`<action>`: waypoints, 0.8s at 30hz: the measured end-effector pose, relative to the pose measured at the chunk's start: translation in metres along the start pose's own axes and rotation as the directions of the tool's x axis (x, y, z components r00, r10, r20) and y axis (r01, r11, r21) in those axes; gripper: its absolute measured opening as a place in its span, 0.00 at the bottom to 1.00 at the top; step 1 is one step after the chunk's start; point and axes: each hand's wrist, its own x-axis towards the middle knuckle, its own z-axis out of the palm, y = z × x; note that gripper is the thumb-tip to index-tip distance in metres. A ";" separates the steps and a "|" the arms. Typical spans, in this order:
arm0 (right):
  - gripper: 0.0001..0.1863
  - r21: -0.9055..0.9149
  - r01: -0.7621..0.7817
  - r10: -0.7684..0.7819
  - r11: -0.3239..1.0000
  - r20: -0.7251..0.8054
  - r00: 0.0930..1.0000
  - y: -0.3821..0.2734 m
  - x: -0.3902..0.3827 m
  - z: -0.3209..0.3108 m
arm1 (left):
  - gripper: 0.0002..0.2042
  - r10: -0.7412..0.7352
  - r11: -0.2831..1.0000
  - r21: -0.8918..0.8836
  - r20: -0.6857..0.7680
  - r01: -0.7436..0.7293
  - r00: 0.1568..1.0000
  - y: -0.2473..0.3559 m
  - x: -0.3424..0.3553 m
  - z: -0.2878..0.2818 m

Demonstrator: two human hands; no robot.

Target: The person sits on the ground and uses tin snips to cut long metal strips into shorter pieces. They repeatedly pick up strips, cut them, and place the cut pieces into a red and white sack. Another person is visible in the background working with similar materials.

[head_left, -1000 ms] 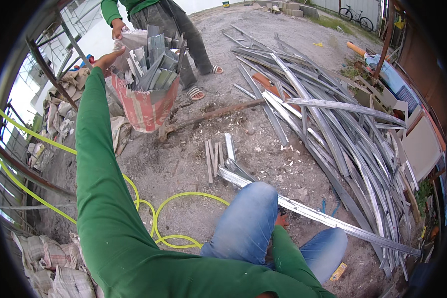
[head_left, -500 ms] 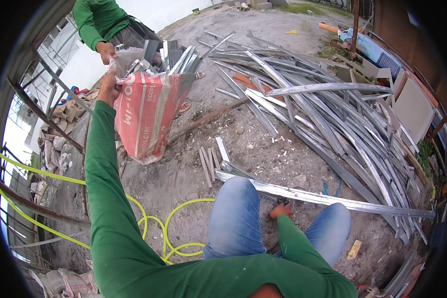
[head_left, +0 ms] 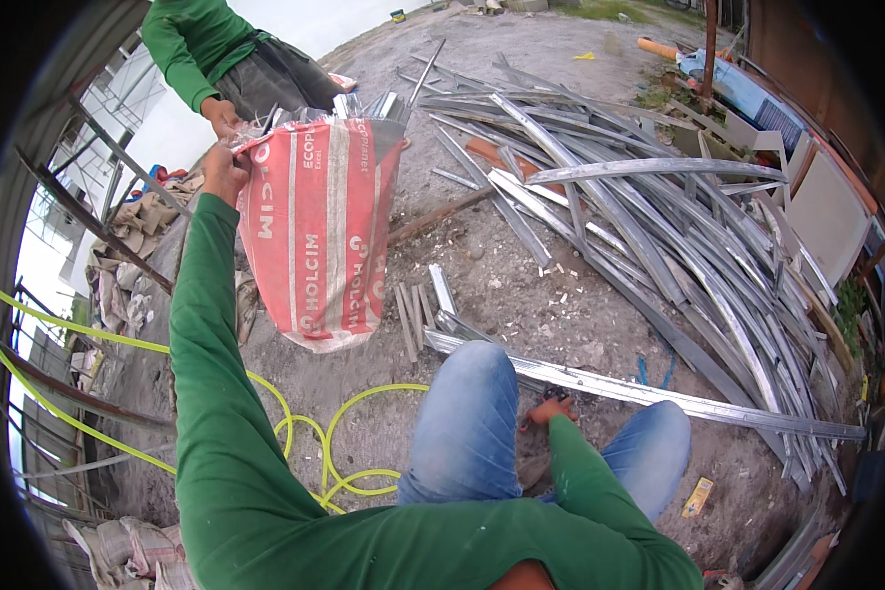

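Note:
My left hand [head_left: 226, 175] is closed on the upper rim of a red and white woven sack [head_left: 310, 231], well out in front of me on the left. Cut metal channel pieces [head_left: 347, 106] stick out of its mouth. Beside my fingers, a co-worker's hand [head_left: 223, 116] also grips the rim. Low between my knees, my right hand [head_left: 555, 408] is curled around a small dark and reddish thing too hidden to name. Just beyond that hand, a long silvery metal channel [head_left: 649, 393] lies across the ground.
A big heap of long metal channels [head_left: 649, 236] spreads over the right side. Short grey strips [head_left: 411, 320] lie past my left knee. A yellow-green hose [head_left: 339, 423] loops on the left. A yellow packet [head_left: 697, 498] rests by my right knee. The co-worker [head_left: 265, 69] stands behind the sack.
The sack has swung right and toward me, showing more of its printed side and hiding most of the metal pieces. Both hands on its rim stay there. My right hand has shifted slightly.

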 end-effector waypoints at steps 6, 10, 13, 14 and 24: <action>0.57 0.003 0.034 -0.034 0.999 -0.032 0.999 0.011 0.015 -0.006 | 0.02 0.049 0.999 0.024 -0.287 -0.044 0.957 -0.094 -0.057 -0.012; 0.61 -0.030 0.097 -0.095 0.995 0.074 0.993 0.016 0.021 -0.006 | 0.06 0.049 0.997 -0.052 -0.223 -0.062 0.974 -0.129 -0.056 -0.065; 0.64 -0.028 0.099 -0.098 0.995 0.056 0.994 0.007 0.005 0.006 | 0.09 0.005 1.000 0.011 -0.175 -0.003 0.985 -0.134 -0.046 -0.119; 0.65 -0.016 0.069 -0.069 0.997 0.016 0.997 0.015 0.024 0.001 | 0.10 -0.026 1.000 0.002 -0.112 0.027 0.993 -0.142 -0.045 -0.093; 0.72 0.000 0.041 -0.041 0.999 -0.048 0.998 0.033 0.070 0.013 | 0.14 -0.068 0.988 -0.151 -0.177 0.041 0.982 -0.170 -0.052 -0.054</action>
